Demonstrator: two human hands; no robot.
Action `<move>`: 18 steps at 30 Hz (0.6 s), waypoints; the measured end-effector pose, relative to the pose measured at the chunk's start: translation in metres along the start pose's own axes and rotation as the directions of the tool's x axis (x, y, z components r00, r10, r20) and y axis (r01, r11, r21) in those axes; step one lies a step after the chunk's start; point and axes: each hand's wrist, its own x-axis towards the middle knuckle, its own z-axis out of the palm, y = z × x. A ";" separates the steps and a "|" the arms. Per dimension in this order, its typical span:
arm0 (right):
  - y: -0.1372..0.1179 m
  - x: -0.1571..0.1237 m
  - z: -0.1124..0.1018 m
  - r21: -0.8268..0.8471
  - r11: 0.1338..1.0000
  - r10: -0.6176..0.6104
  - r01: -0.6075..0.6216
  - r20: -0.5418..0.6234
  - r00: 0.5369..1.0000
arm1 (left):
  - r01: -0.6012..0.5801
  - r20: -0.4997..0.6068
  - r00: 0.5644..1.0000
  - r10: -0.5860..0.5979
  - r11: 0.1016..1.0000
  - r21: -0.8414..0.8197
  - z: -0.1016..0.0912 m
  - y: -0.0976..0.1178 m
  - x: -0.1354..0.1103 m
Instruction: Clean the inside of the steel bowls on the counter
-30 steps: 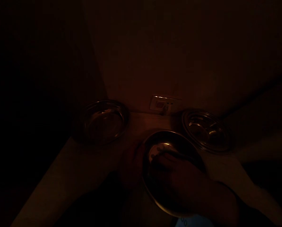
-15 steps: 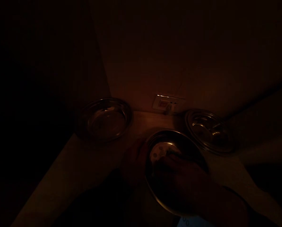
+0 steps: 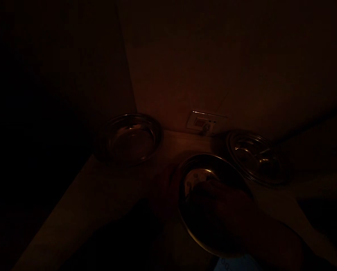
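The scene is very dark. A round, shiny metal plate (image 3: 196, 177) with a raised rim is at the centre right. At its left rim is my left hand (image 3: 166, 188), closed on the edge, though its fingers are barely visible. My right hand (image 3: 224, 199) reaches over the plate from the lower right. Its fingers are bunched low against the plate's inner surface, and shadow hides what may be in them.
Another metal dish (image 3: 134, 141) stands at the back left of the pale tabletop (image 3: 69, 210). At the back right are stacked metal plates (image 3: 250, 158) with glints inside. A wall socket (image 3: 206, 120) holds a plug. Below the plate is a bluish lit surface (image 3: 236, 263) with digits.
The whole view has shifted slightly, so things appear a little further right. My right hand has moved a little over the plate; the dark patch earlier at its fingertips is harder to see.
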 end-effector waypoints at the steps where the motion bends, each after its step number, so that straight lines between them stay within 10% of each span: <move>1: 0.001 0.001 -0.001 -0.013 1.000 0.023 -0.023 0.016 1.000 | 0.001 -0.007 1.000 -0.001 1.000 0.001 0.000 0.000 0.000; 18: 0.007 0.006 -0.007 -0.132 0.984 0.135 -0.123 0.083 0.987 | -0.050 0.057 0.997 0.051 0.999 -0.005 -0.001 0.007 -0.002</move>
